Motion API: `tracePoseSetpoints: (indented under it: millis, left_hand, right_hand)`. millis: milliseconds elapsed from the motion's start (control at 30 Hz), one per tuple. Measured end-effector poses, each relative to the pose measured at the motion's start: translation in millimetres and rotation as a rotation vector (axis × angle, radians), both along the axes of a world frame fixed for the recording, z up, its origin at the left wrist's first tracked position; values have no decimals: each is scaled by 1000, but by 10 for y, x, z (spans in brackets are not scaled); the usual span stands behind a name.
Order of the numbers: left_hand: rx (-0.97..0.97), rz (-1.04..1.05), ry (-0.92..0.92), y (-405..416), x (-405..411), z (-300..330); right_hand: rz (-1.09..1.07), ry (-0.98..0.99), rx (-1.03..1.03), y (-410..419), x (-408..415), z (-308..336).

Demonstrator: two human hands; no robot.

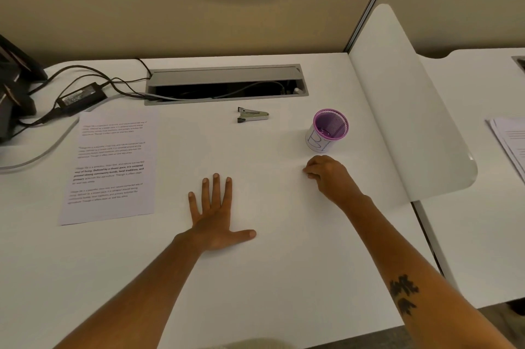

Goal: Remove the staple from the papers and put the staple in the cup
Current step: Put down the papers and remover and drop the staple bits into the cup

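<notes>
Printed papers point(109, 167) lie flat at left, purple mesh cup point(329, 128) (upright, white-labelled) well apart at right.

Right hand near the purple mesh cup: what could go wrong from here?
The right hand is curled shut just short of the purple mesh cup; whether it pinches a staple cannot be seen. A small staple could drop onto the white desk and be hard to spot. The hand could also tip the cup.
</notes>
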State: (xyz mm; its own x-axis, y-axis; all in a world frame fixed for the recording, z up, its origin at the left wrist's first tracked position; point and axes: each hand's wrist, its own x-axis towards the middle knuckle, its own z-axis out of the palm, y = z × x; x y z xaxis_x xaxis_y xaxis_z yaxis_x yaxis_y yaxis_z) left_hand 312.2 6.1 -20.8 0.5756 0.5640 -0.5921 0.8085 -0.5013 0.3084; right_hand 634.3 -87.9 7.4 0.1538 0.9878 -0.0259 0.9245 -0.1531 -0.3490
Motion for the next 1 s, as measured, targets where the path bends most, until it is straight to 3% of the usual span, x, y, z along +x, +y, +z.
tracePoseSetpoints:
  millis: [800,900,1000]
  left_hand:
    - [-2,6,-10,-2,0,13]
    - [0,8,-12,1,-5,-1]
    - [3,10,-18,4,-9,-19]
  right_hand:
    - [-175,-56,120,-75,-408,-87]
    - [-401,146,122,-61,-372,-104]
    - [-857,506,226,-53,-274,-42]
